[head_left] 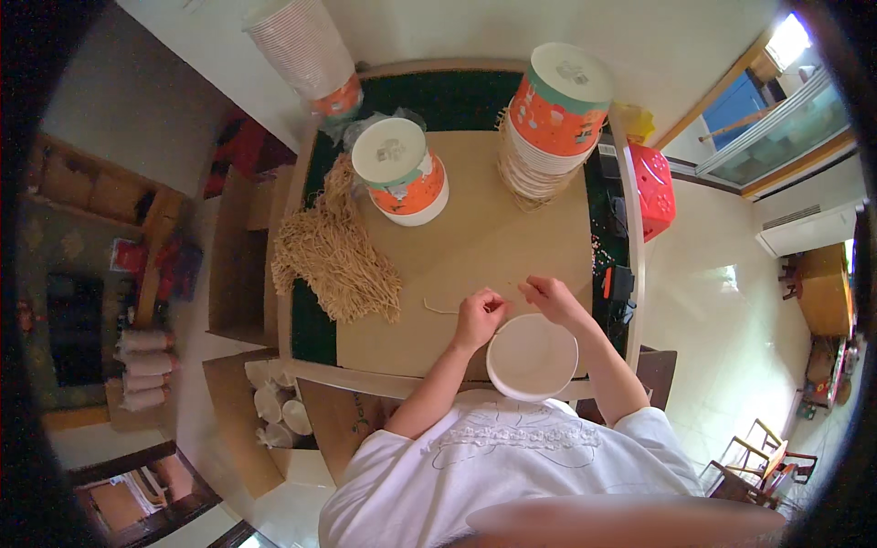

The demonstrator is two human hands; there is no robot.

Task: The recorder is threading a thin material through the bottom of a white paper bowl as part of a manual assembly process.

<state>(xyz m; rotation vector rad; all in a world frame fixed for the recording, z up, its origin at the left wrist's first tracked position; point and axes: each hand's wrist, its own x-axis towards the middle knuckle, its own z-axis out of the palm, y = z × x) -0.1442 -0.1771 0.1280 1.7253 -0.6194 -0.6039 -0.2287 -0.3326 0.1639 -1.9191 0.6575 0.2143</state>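
Note:
A white round paper bucket (533, 356) rests between my forearms at the table's near edge, its open mouth facing up. Just beyond its rim, my left hand (482, 317) is closed in a pinch on a thin beige cord (439, 310), whose loose end trails to the left over the cardboard. My right hand (552, 299) is also closed, thumb and fingers pinched together a little to the right; what lies between its fingertips is too small to make out. A large bundle of beige cords (338, 251) lies on the left of the table.
Upside-down orange and green paper buckets stand in a short stack (402, 173) and a taller stack (559, 123), the taller with cords around it. Another tall white stack (306, 55) stands back left. A cardboard box (274, 411) with white buckets is below left; a red stool (650, 192) is right.

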